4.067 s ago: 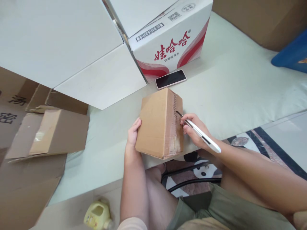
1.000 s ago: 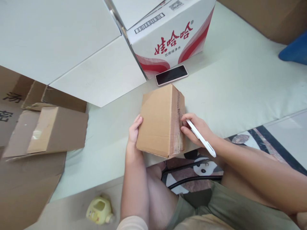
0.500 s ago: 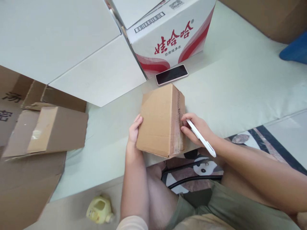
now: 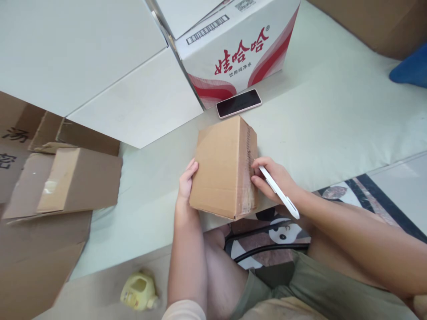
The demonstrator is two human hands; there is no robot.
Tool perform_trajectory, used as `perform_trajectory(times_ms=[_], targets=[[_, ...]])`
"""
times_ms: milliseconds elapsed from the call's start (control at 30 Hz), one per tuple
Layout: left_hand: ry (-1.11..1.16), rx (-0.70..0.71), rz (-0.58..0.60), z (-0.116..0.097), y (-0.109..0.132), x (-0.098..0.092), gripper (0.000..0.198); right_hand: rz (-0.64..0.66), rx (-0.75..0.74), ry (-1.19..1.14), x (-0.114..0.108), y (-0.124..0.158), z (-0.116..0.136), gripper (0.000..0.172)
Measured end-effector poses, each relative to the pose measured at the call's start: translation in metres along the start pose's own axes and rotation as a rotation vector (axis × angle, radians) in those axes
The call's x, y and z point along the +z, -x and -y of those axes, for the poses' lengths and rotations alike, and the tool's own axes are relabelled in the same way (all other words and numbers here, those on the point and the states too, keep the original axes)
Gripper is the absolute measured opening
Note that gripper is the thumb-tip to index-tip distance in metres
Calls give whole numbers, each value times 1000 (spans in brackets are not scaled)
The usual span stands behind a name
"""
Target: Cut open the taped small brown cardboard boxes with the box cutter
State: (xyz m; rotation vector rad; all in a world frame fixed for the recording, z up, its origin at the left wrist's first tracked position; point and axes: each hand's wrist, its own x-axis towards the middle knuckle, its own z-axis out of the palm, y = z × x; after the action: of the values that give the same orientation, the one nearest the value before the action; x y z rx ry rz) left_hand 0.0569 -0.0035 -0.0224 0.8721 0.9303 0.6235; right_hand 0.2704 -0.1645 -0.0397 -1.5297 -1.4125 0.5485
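Note:
A small brown cardboard box (image 4: 215,169) stands tilted before me, its taped side (image 4: 246,178) with dark print turned to the right. My left hand (image 4: 188,178) grips the box's left edge, thumb on the front face and the other fingers mostly hidden behind. In my right hand (image 4: 268,175) is a slim white utility knife (image 4: 279,192), pinched near its front end. Its tip meets the taped side around the middle of the seam; the blade itself is too small to make out. The knife's rear end points down and to the right.
Behind the box, a dark-screened phone (image 4: 239,103) lies on the pale green cloth (image 4: 327,111) beside a white-and-red water carton (image 4: 240,58). White cabinet panels (image 4: 140,98) rise at upper left. Brown cartons (image 4: 93,178) lie left, a yellow jug (image 4: 138,291) on the floor, something blue (image 4: 410,69) far right.

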Motion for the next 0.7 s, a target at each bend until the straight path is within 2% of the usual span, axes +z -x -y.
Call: perform_trajectory(times_ms=[300, 700], targets=[[33, -6, -7, 0, 1, 3, 39, 5, 6, -8, 0, 0, 0, 21], [-1, 20, -8, 0, 0, 3, 41, 15, 19, -1, 0, 1, -1, 22]])
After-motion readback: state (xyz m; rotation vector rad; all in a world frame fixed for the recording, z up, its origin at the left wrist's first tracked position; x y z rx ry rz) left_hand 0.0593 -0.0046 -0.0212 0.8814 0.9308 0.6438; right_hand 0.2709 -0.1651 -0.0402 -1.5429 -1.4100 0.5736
